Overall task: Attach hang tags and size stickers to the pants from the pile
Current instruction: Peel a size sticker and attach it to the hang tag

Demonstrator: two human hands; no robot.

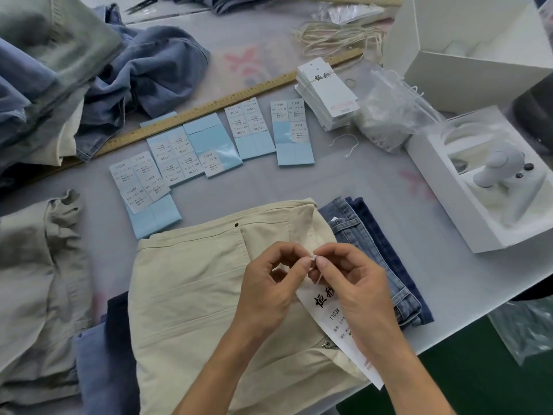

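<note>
While you worked over the cream pants (191, 283) at the table's (344, 187) near edge, your left hand (269, 289) and right hand (356, 283) each pinched the small white fastener (314, 258) of the tag (329, 310) lying on them. That loop looked thin and slippery, the card light and stiff: hold the fastener at its tips, not the card.

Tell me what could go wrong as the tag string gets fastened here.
1. Both hands, left and right, pinch a tiny white fastener; it could slip before it closes.
2. The hang tag lies half under the right hand, near the table edge; a tug might bend it.
3. The sticker sheets lie loose beside the beige pants; shifting the pants could scatter them.
</note>
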